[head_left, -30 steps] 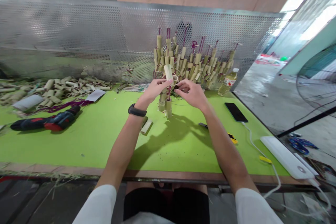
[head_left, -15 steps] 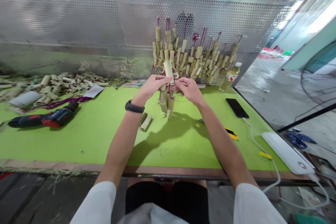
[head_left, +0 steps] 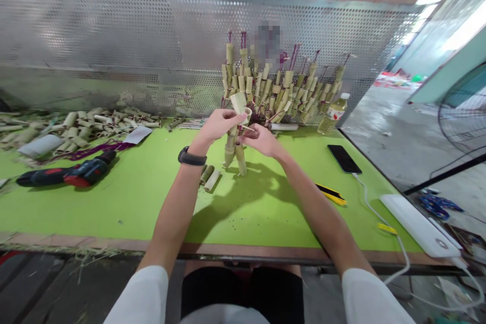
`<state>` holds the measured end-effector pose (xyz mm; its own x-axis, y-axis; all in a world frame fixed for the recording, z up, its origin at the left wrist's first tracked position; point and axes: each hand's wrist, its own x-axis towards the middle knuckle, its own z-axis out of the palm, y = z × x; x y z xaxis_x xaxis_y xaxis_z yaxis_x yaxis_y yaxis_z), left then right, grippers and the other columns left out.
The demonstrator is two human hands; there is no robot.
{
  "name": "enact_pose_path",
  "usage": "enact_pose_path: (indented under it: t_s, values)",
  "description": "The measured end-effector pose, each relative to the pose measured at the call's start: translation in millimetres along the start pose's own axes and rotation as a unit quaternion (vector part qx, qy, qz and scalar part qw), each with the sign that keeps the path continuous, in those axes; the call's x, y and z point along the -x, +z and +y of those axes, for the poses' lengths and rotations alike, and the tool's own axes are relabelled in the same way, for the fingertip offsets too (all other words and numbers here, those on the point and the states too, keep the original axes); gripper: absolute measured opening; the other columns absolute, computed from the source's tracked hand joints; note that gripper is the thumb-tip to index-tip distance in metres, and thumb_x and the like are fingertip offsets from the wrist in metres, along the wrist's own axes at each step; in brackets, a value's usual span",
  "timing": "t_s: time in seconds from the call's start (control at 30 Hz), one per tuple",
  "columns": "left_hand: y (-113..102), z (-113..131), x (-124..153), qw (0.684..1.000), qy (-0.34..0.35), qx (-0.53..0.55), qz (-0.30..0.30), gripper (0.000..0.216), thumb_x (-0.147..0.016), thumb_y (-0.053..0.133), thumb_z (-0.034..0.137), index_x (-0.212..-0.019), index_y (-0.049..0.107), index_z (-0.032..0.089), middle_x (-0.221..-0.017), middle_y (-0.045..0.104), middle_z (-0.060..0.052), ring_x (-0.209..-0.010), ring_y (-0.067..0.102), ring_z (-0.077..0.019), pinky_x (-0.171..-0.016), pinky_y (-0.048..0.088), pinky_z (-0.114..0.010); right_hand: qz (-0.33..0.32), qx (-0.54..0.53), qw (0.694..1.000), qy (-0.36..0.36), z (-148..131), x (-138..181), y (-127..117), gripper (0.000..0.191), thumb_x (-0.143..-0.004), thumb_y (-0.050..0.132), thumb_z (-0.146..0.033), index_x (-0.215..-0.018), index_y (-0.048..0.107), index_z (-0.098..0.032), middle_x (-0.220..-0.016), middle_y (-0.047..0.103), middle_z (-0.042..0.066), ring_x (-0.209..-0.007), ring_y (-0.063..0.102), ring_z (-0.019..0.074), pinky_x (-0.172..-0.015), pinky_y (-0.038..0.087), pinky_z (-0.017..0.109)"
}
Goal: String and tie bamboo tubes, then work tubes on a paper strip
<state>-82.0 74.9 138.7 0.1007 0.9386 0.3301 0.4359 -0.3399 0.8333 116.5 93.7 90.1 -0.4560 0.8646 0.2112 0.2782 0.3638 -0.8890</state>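
Above the bench, my left hand point(head_left: 222, 124) is closed on a pale bamboo tube point(head_left: 238, 102), thumb across its front. A cut, open-ended bamboo ring point(head_left: 247, 113) shows beside it. My right hand point(head_left: 264, 140) is pinched just below and to the right, at the purple cord; a thin pale sliver shows by its fingertips, but what they hold is hard to make out. Strung bamboo pieces point(head_left: 240, 161) dangle beneath both hands. Short loose bamboo tubes point(head_left: 212, 180) lie on the green bench top point(head_left: 152, 202) to the left of them.
Strings of bamboo tubes point(head_left: 288, 81) hang on the perforated metal panel point(head_left: 152, 35). Leftward are a cordless drill point(head_left: 76, 169), purple cord point(head_left: 94, 149) and a bamboo pile point(head_left: 79, 129). Rightward are an oil bottle point(head_left: 333, 114), phone point(head_left: 343, 158), yellow cutter point(head_left: 332, 195) and white power strip point(head_left: 419, 225).
My right hand has moved left and slightly down, closer under my left hand. The held bamboo has tilted, and its hanging pieces have swung left. The view has shifted slightly.
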Motion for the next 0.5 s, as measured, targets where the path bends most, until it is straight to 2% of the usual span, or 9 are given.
enact_pose_path:
  t_s: [0.1, 0.2, 0.37, 0.5]
  values:
    - [-3, 0, 0, 1.000, 0.013, 0.000, 0.002, 0.056, -0.080, 0.080, 0.071, -0.063, 0.059, 0.021, -0.060, 0.048, 0.001, -0.055, 0.041, -0.0128, -0.054, 0.028, -0.030, 0.036, 0.050, 0.998, -0.012, -4, 2, 14, 0.029, -0.079, 0.086, -0.042, -0.092, 0.069, -0.022, -0.101, 0.080, 0.007, -0.094, 0.074, 0.0259, -0.087, 0.058, 0.041]
    - [-5, 0, 1, 1.000, 0.015, 0.000, 0.006, 0.056, -0.080, 0.080, 0.071, -0.064, 0.058, 0.021, -0.059, 0.049, 0.002, -0.054, 0.043, -0.0126, -0.053, 0.029, -0.030, 0.066, 0.050, 0.996, -0.035, -4, 2, 22, 0.019, -0.080, 0.081, -0.035, -0.086, 0.070, -0.022, -0.093, 0.079, 0.005, -0.088, 0.073, 0.0235, -0.087, 0.057, 0.039]
    - [-9, 4, 4, 0.999, 0.022, 0.027, 0.010, 0.052, -0.081, 0.082, 0.070, -0.073, 0.068, 0.020, -0.067, 0.067, -0.004, -0.059, 0.056, -0.0155, -0.054, 0.037, -0.030, 0.102, -0.030, 0.993, -0.045, -1, -1, 20, 0.017, -0.079, 0.079, -0.031, -0.089, 0.071, -0.020, -0.092, 0.079, 0.005, -0.085, 0.074, 0.0215, -0.084, 0.059, 0.038]
    - [-11, 8, 6, 0.998, 0.025, 0.053, 0.023, 0.051, -0.082, 0.082, 0.069, -0.076, 0.070, 0.020, -0.068, 0.069, -0.006, -0.062, 0.063, -0.0178, -0.054, 0.041, -0.029, 0.074, -0.107, 0.989, -0.066, -8, 3, 9, 0.022, -0.077, 0.081, -0.034, -0.090, 0.070, -0.021, -0.092, 0.080, 0.005, -0.087, 0.076, 0.0221, -0.085, 0.062, 0.039]
